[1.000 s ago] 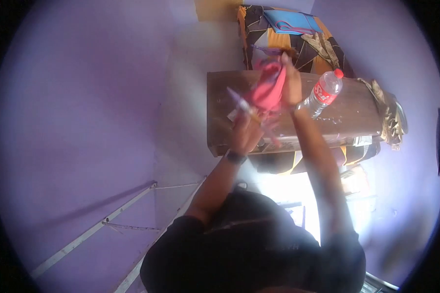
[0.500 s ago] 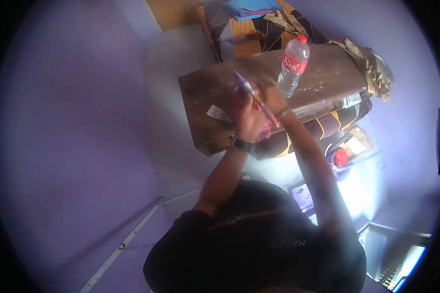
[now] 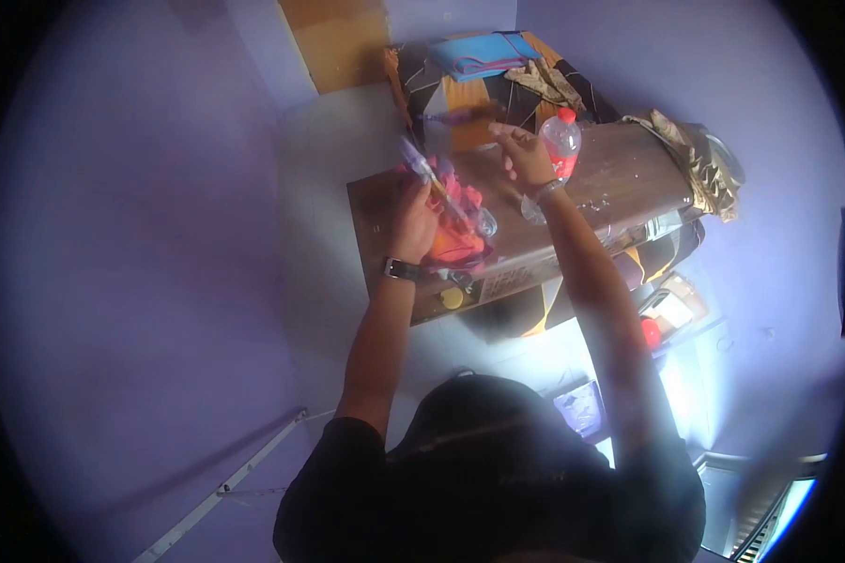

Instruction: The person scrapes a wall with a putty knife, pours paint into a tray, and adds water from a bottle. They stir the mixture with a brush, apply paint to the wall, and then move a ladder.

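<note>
My left hand, with a dark watch on its wrist, is closed on a long thin purple and yellow item whose kind I cannot make out. Under and beside it, a pink and orange cloth-like bundle lies on the brown wooden table. My right hand is raised over the table, its fingers curled and pinched together; anything between them is too small to make out. Just behind that hand stands a clear bottle with a red cap and red label.
A blue folded item rests on a patterned cloth surface behind the table. Brown cloth hangs at the table's right end. A yellow round thing shows at the front edge. A red lid is lower right.
My hands have moved apart: the left went left with the long item, the right rose away from it. The pink and orange bundle now shows more fully. The view has shifted.
</note>
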Tool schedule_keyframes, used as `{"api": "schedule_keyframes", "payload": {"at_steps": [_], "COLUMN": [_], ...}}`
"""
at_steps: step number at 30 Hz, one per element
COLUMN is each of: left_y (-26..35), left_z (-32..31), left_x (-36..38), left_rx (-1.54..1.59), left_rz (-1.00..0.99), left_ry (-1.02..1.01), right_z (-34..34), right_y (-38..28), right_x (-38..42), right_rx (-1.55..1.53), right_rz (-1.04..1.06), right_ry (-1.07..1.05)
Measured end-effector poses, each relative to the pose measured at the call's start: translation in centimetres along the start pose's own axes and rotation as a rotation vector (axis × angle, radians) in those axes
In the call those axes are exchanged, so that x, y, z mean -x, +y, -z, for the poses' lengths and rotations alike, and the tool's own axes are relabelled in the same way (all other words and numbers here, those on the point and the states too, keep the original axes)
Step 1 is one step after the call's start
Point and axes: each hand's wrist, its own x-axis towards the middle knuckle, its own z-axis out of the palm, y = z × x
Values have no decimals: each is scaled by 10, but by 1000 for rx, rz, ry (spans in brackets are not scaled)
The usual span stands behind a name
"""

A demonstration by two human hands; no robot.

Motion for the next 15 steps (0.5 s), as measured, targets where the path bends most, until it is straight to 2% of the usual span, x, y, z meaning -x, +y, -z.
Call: {"api": "schedule_keyframes", "payload": {"at_steps": [2,3,4,5,6,7,8,10,12,14,15], "left_y": [10,8,5,1,-3,6,-1,-19,-15,-12,-15], "left_z": [6,3,12,24,35,-5,9,50,21,10,22], "left_x": [-5,-6,-5,-1,3,23,30,38,55,67,69], "left_rx": [-478,-438,-435,-545,-657,-728,-727,-663,-688,-564,-567], "left_rz": [170,232,235,290,341,325,325,171,144,82,88], "left_ry": [64,185,183,262,340,404,402,283,296,282,285], "right_z": [1,5,9,11,15,13,9,5,1,-3,-7], "right_y": [-18,-23,-25,-20,-15,-19,-22,-20,-10,15,32], "right_x": [12,16,18,15,16,24,36,45,49,44,38], "right_rx": [9,-428,-867,-1167,-1163,-1196,-1230,-1264,-1210,-1238,-1037], "right_rz": [16,-109,-231,-125,-122,-129,-141,-156,-215,-227,-268], "right_ry": [9,-155,-317,-775,-776,-714,-650,-582,-432,-418,-363]}}
